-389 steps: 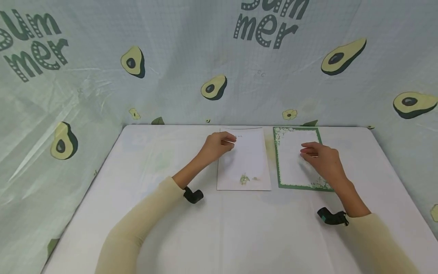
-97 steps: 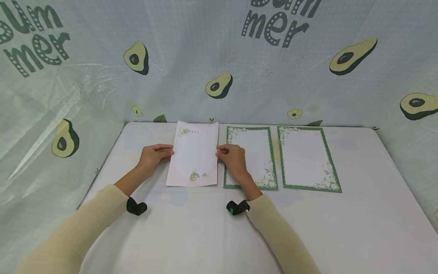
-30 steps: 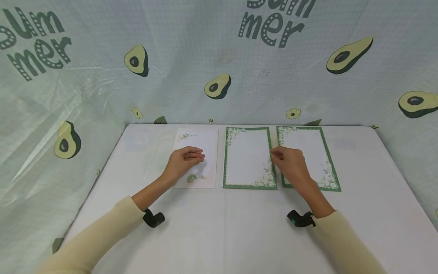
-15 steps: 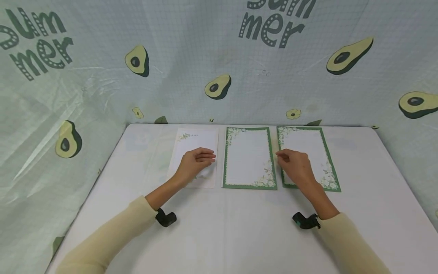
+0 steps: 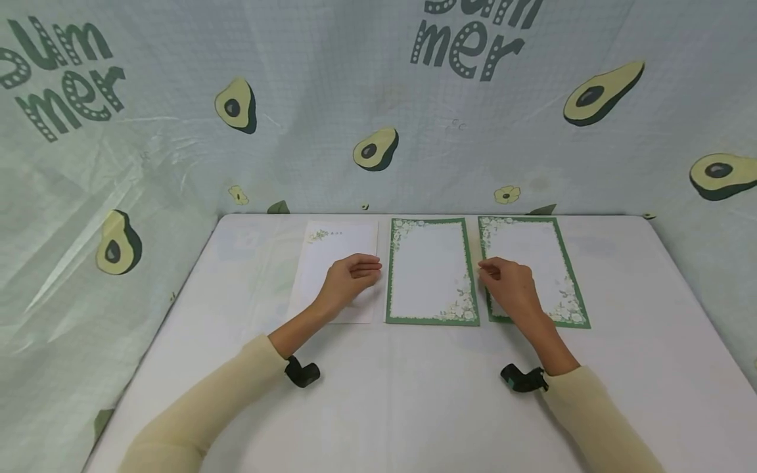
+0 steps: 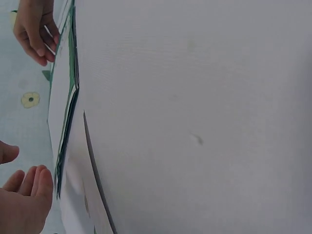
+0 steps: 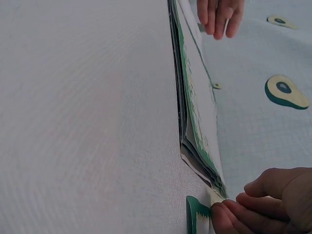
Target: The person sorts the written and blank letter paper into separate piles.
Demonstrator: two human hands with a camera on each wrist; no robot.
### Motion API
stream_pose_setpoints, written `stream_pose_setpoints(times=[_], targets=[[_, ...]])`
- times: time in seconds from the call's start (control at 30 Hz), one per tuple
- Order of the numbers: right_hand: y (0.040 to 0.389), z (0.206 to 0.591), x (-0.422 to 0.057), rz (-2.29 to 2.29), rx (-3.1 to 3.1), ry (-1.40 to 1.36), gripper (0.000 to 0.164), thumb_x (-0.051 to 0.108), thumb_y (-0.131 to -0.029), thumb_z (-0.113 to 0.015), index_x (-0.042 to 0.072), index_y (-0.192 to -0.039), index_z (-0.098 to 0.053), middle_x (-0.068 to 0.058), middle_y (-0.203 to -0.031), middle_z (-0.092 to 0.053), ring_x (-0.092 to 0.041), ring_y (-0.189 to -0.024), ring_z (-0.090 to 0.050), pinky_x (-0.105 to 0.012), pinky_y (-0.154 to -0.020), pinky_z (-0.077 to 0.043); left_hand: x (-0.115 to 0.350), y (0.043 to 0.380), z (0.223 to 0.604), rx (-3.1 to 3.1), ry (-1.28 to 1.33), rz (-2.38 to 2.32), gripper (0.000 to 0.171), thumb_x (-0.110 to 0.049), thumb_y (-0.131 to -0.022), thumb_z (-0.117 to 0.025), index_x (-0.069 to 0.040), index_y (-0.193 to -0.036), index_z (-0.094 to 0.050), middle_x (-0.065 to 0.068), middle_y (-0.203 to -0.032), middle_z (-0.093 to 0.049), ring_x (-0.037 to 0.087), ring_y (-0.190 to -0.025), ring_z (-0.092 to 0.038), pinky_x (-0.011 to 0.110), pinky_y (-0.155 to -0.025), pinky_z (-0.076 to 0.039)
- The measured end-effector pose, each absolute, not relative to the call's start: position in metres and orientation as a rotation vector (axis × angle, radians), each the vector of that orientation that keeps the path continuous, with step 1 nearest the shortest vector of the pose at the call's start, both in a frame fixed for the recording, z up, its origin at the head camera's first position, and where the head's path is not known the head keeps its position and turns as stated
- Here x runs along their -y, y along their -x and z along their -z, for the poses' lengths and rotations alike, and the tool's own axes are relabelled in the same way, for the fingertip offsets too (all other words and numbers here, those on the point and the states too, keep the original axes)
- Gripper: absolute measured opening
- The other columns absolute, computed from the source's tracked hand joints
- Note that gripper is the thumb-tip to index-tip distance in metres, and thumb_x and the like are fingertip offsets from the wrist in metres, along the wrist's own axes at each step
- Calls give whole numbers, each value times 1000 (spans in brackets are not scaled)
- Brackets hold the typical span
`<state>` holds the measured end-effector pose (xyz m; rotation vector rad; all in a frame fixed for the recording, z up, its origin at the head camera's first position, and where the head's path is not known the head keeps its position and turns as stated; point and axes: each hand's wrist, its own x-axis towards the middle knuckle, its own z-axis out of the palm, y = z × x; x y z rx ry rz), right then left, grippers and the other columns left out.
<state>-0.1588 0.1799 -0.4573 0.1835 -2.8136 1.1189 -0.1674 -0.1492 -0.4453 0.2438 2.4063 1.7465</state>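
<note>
A green-bordered stack of sheets [image 5: 432, 272] is laid flat on the white table [image 5: 355, 394], between a pale sheet [image 5: 319, 259] and another green-bordered sheet [image 5: 533, 244]. The left hand [image 5: 347, 284] is held over the pale sheet's right edge, near the stack; its thumb is parted from the loosely bent fingers, and nothing is gripped. The right hand [image 5: 510, 287] is held over the other sheet's left border, its fingers loosely curled around nothing; whether the stack's edge is touched cannot quite be told. Behind, an avocado-printed cloth [image 5: 296, 66] is hung.

head: bright, soft shadows | glare on left curtain [image 5: 71, 197] | wrist views: dimmer
</note>
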Motion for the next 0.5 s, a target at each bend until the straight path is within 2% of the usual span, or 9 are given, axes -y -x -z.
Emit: stream_pose_setpoints(times=[0.2,0.5], targets=[[161,460,-179,-1154,2821,-180,31,12,-102,-60,-6,-126,-68,-23,-107,-73,-36,-96,-70,-38,-70,-57,140,172,450,-2428,-252,-1738,43,-4,-96,-70,6,-137,-57,20,-131,-65,31,-120,-65,30,-98,-57],[162,462,-178,-1195,2874,-171,35,16,-102,-59,-6,-129,-65,-24,-112,-72,-39,-102,-67,-46,-77,-59,128,180,450,-2454,-205,-1710,53,-5,-95,-70,6,-144,-50,20,-136,-62,32,-123,-62,37,-100,-56]])
